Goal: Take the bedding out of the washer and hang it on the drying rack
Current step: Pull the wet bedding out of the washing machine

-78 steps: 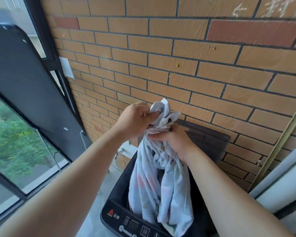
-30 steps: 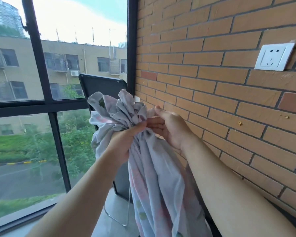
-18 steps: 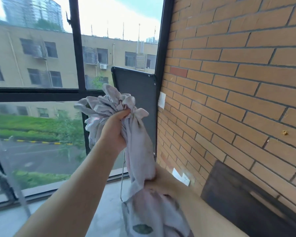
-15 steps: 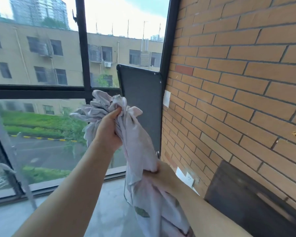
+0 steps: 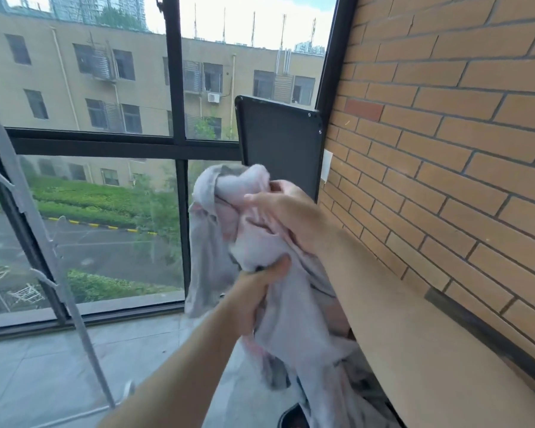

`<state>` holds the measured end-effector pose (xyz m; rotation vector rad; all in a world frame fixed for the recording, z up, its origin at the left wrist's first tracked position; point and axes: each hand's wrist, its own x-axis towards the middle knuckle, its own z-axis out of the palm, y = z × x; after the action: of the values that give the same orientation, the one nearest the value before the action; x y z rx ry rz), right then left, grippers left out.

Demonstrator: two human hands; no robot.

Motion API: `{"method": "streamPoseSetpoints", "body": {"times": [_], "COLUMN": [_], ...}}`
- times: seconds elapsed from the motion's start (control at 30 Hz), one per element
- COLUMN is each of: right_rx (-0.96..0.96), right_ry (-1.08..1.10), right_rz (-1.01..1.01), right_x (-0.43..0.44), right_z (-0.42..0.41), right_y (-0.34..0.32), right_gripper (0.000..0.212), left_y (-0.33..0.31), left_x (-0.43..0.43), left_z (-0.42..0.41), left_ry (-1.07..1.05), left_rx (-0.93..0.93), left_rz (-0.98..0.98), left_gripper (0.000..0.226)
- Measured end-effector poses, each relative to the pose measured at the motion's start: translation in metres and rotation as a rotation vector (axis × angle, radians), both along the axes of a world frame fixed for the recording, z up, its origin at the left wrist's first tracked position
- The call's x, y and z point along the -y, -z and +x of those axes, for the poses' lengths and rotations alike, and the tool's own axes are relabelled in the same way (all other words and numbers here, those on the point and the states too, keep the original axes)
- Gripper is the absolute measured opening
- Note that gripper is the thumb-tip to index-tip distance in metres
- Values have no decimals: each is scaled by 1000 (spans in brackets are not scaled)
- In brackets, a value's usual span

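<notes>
Two bare hands are seen on the pale pink-and-grey crumpled cloth bedding [image 5: 291, 322], which is held up at the centre of the view and hangs down towards 6 o'clock. The left hand [image 5: 257, 295] is curled round a bunched neck of the fabric from below. The right hand [image 5: 281, 208] is laid over the top of the bundle; through the blur it cannot be told whether its fingers pinch the cloth or only rest on it.

Compared with half a second ago, the hands have been swapped in height: the left, then uppermost, is now the lower grip, and the right has been brought up from the hanging part. The view has also been swung leftward, so that the grey metal tube drying rack [image 5: 85, 335] is now seen at 9 o'clock, well apart from the bedding.

The lower end of the cloth is lost at the bottom edge beside a dark rounded washer corner [image 5: 288, 417], so full removal cannot be confirmed. The lifting-out is judged nearly done; carrying to the rack and spreading remain.
</notes>
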<state>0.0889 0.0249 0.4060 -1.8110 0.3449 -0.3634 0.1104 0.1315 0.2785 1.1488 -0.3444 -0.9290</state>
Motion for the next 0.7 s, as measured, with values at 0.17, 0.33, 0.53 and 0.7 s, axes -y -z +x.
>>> {"method": "streamPoseSetpoints", "body": {"times": [0.17, 0.33, 0.53, 0.7], "right_rx": [-176, -433, -482, -155], "right_ry": [-225, -463, -246, 142], "right_rz": [94, 497, 155, 3], "right_x": [47, 48, 7, 8], "right_z": [-43, -101, -84, -59], "right_y": [60, 145, 133, 122], "right_gripper": [92, 14, 33, 29], "left_y": [-19, -49, -77, -77], "left_x": [3, 11, 18, 4], "left_z": [30, 46, 56, 88], "left_ry": [-159, -200, -265, -212], "left_rx": [-86, -39, -10, -42], "left_rz": [-124, -119, -285, -260], "left_gripper": [51, 29, 49, 68]}}
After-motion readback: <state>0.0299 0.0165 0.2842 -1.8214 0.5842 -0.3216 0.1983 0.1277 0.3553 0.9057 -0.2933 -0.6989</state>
